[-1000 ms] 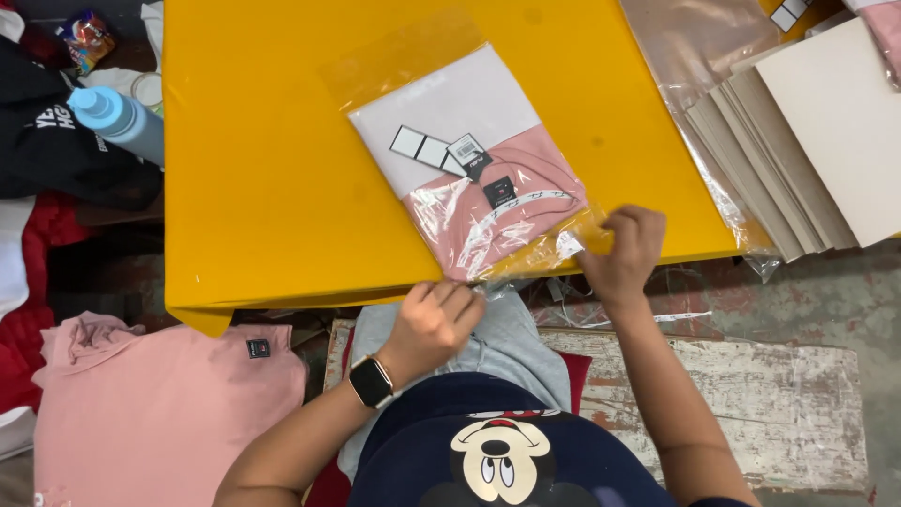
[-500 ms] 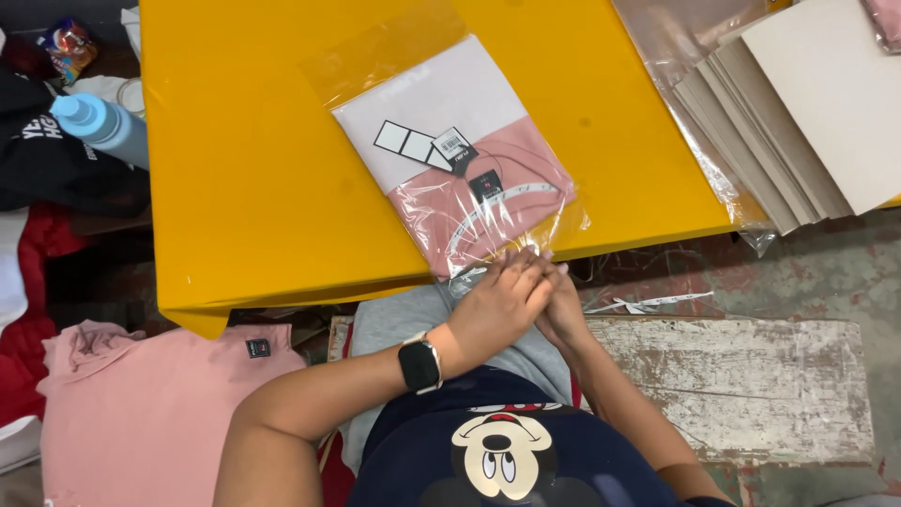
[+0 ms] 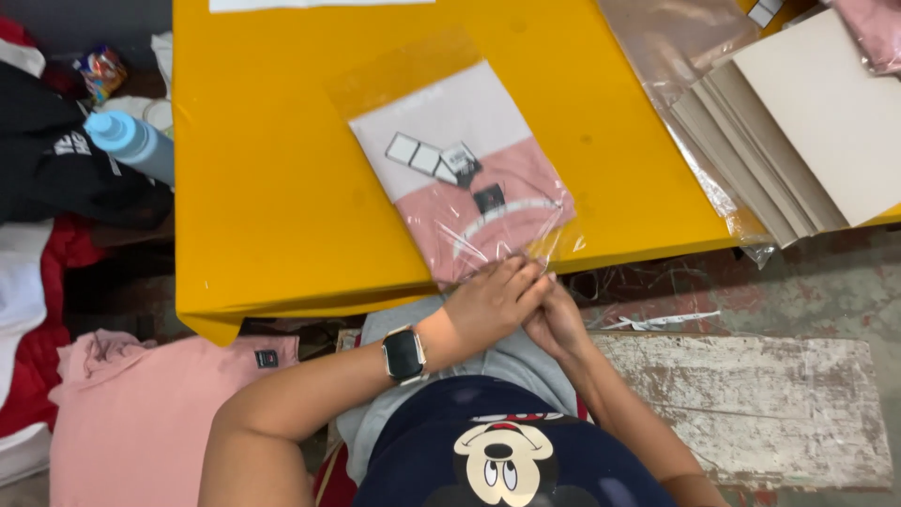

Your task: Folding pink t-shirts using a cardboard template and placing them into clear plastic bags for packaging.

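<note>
A clear plastic bag [image 3: 460, 178] holding a folded white-and-pink garment with small tags lies on the yellow table [image 3: 272, 188], its near end hanging over the front edge. My left hand [image 3: 493, 300], with a smartwatch [image 3: 404, 354] on its wrist, lies with fingers together over the bag's near edge. My right hand [image 3: 560, 324] sits just under it, below the table edge, and pinches the same edge from beneath. Both hands touch each other there.
A stack of beige cardboard sheets [image 3: 807, 122] and empty clear bags [image 3: 676, 47] lie at the table's right. A blue bottle [image 3: 131, 141] and dark clothing [image 3: 56, 160] sit to the left. Pink garments [image 3: 141, 422] are piled low left; a worn wooden board [image 3: 751, 404] lies low right.
The bagged garment has slid a little toward me. My hands, apart a second ago at the table's edge, have come together on the bag's near end.
</note>
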